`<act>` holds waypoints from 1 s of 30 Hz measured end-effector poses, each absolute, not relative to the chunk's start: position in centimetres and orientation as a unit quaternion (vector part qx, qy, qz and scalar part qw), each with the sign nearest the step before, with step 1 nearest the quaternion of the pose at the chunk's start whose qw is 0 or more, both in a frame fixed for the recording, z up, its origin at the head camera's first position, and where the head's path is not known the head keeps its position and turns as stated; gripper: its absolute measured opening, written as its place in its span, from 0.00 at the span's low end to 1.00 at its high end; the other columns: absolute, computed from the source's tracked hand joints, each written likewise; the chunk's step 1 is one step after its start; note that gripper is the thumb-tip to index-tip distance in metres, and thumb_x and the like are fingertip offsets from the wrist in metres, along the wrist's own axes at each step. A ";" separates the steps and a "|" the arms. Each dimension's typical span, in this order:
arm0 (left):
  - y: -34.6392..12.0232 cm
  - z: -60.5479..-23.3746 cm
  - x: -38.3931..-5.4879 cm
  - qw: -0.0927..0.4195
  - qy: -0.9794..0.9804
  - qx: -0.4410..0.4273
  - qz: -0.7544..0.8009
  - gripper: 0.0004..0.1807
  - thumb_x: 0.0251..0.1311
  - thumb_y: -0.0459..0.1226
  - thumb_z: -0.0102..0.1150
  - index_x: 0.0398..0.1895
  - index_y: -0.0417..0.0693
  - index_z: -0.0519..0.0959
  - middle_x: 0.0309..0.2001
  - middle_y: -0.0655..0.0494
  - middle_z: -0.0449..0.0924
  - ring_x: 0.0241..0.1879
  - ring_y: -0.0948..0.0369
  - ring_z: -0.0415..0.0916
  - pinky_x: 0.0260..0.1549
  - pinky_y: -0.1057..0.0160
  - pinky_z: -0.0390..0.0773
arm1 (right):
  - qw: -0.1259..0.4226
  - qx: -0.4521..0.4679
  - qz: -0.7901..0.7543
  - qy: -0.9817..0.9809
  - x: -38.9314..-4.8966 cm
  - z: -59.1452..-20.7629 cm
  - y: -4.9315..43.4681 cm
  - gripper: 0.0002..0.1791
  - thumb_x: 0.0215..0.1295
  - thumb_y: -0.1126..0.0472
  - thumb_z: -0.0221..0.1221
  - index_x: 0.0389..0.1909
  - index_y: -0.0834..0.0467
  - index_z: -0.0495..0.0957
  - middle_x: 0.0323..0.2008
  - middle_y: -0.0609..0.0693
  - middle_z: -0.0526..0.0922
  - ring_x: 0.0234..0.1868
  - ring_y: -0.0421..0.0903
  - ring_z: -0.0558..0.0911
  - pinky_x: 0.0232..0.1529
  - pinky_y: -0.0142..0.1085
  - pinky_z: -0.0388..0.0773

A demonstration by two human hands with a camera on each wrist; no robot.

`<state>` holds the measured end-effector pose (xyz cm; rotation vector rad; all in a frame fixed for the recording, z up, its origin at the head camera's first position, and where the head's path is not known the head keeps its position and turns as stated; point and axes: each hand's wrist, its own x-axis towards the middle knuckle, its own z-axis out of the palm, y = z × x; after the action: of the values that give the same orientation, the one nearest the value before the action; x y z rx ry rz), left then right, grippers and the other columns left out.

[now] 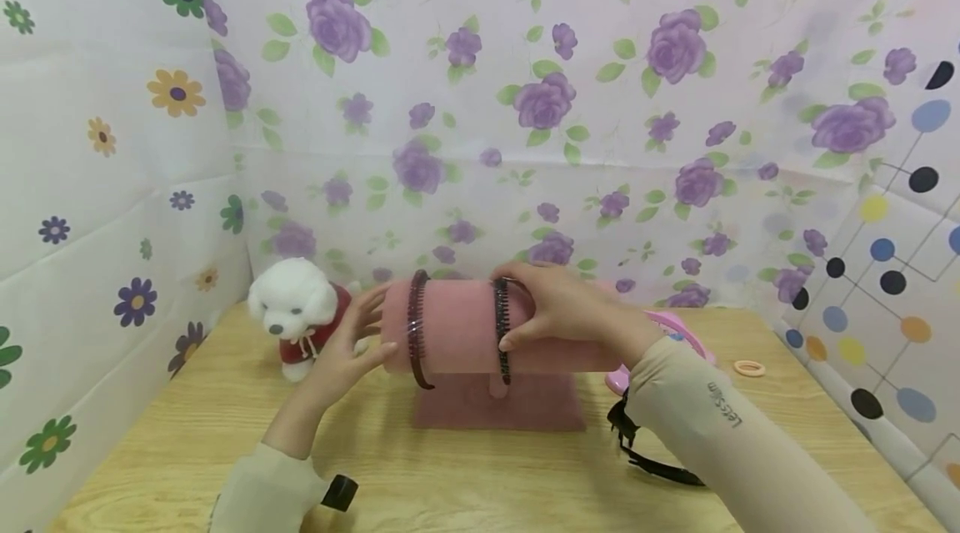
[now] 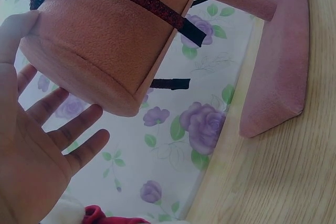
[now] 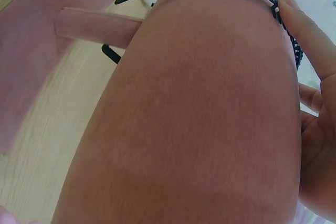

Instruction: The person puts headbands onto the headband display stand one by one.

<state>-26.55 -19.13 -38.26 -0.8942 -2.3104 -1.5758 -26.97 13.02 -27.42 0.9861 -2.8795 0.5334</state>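
A pink plush-covered headband stand [image 1: 459,324], a thick horizontal roll on a flat base [image 1: 498,409], is in the middle of the table. My left hand [image 1: 337,362] touches the roll's left end, with fingers extended and spread under its rim in the left wrist view. Close to that end sits a dark red sparkly headband [image 1: 416,324], its tips hanging below the roll. Farther right, a black jewelled headband [image 1: 503,331] arches over the roll. My right hand [image 1: 558,306] reaches across the top and holds this one, thumb [image 3: 302,22] at its edge; the other fingertips are partly hidden.
A white plush dog [image 1: 292,297] in red stands left behind my left hand. Behind my right forearm lies a pink plastic item [image 1: 678,331], partly covered. A pale orange ring [image 1: 749,369] lies farther right. Floral cloth [image 1: 465,183] hangs behind the table.
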 end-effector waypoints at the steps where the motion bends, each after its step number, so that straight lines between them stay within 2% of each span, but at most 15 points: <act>1: -19.1 -38.3 -26.6 0.103 -0.782 -0.304 -0.534 0.40 0.61 0.31 0.56 0.74 0.51 0.50 0.72 0.42 0.56 0.62 0.38 0.64 0.50 0.29 0.68 | 0.024 0.324 0.176 -0.929 -27.0 -27.4 12.8 0.45 0.42 0.37 0.72 0.63 0.43 0.66 0.57 0.42 0.77 0.55 0.42 0.76 0.56 0.40 0.73; 6: -19.2 -38.4 -26.6 0.103 -0.782 -0.304 -0.533 0.40 0.62 0.31 0.56 0.74 0.54 0.50 0.72 0.41 0.56 0.62 0.38 0.64 0.51 0.29 0.68 | 0.019 0.336 0.182 -0.924 -26.9 -27.2 12.0 0.45 0.44 0.42 0.73 0.64 0.48 0.67 0.57 0.44 0.77 0.55 0.43 0.76 0.56 0.42 0.73; 15: -19.2 -38.5 -26.7 0.109 -0.782 -0.303 -0.533 0.40 0.62 0.31 0.56 0.74 0.57 0.51 0.72 0.41 0.56 0.62 0.39 0.64 0.51 0.31 0.69 | 0.005 0.326 0.182 -0.928 -26.7 -26.8 10.6 0.45 0.44 0.43 0.74 0.64 0.48 0.66 0.60 0.42 0.75 0.59 0.41 0.74 0.62 0.40 0.70; 23: -19.2 -38.5 -26.6 0.110 -0.782 -0.307 -0.531 0.40 0.62 0.31 0.56 0.74 0.58 0.51 0.72 0.42 0.57 0.63 0.39 0.64 0.52 0.32 0.69 | -0.003 0.331 0.188 -0.925 -26.6 -26.7 9.5 0.45 0.45 0.44 0.73 0.65 0.48 0.65 0.60 0.42 0.75 0.61 0.40 0.73 0.64 0.39 0.69; 30: -19.1 -38.4 -26.7 0.113 -0.780 -0.314 -0.530 0.41 0.62 0.31 0.56 0.74 0.59 0.51 0.72 0.44 0.57 0.63 0.41 0.64 0.54 0.34 0.68 | -0.017 0.328 0.205 -0.922 -26.5 -26.6 9.1 0.41 0.47 0.43 0.72 0.63 0.42 0.65 0.58 0.38 0.74 0.59 0.37 0.72 0.61 0.39 0.70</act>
<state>-26.66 -19.12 -38.39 -0.9218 -2.2871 -1.5544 -26.52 9.07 -26.63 1.0425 -2.9283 0.6505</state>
